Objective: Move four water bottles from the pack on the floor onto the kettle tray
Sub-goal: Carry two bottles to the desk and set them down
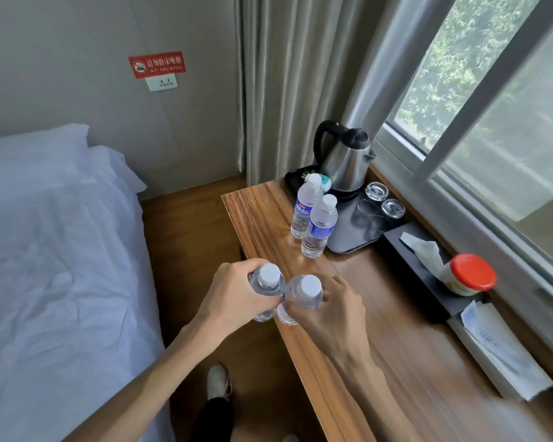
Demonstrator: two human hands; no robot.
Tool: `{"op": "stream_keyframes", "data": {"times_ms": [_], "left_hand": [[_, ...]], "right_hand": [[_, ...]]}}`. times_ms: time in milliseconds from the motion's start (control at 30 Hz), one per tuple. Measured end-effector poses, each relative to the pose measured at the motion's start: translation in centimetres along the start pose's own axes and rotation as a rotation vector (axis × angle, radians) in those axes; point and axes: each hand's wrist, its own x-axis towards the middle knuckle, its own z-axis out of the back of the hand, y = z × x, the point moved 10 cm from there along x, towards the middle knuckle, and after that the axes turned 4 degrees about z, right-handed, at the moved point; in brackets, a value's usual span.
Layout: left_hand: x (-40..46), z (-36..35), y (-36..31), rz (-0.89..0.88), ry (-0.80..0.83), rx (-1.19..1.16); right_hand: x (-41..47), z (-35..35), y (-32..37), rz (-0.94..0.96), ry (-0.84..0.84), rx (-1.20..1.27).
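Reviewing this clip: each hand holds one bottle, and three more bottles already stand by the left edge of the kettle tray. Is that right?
Not quite. The head view shows two standing bottles by the left edge of the kettle tray, not three. The rest holds: the left hand grips one bottle and the right hand another.

Head view, angled down, close over desk (380, 330)

L hand (233, 295), R hand (332, 309) each gripping bottle, arms extended.

One bottle (266, 290) per hand (233, 291)
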Motion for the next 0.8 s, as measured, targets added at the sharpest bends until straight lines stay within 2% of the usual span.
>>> {"op": "stream_keyframes", "data": {"times_ms": [267,567,800], "left_hand": [[11.3,0.4,1.5,-0.094,0.234,-0.003],[19.6,-3.0,0.9,-0.179,0.462,0.001],[23.3,-5.6,1.5,-0.207,0.538,-0.025]], "right_hand": [[5.9,-3.4,0.2,-0.198,-0.192,0.048],[9.4,-4.6,-2.0,-0.374,-0.372,0.020],[10.1,-5.3,-3.5,-0.532,-0.510,-0.005]]}}
